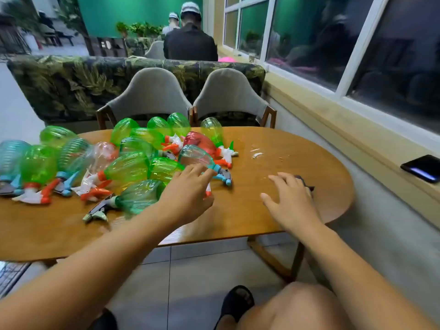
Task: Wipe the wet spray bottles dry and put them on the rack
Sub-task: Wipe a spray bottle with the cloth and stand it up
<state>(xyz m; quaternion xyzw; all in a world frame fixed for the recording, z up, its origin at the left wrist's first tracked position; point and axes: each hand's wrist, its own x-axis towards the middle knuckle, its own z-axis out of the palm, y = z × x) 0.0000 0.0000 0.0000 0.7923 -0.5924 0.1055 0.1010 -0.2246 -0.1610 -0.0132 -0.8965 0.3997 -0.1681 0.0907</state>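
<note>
Now my left hand (188, 189), grip wide, touches the teal bottle (196, 155); right hand (290, 198) (also wide) covers a dark cloth (306, 183).

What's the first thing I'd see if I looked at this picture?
You'd first see the big heap of see-through spray bottles, mostly bright green with one red bottle among them, covering the left half of the wooden table. Next come two bare hands: the left hand reaches open toward the heap, and the right hand is spread over something small and dark on the table's right side.
</note>
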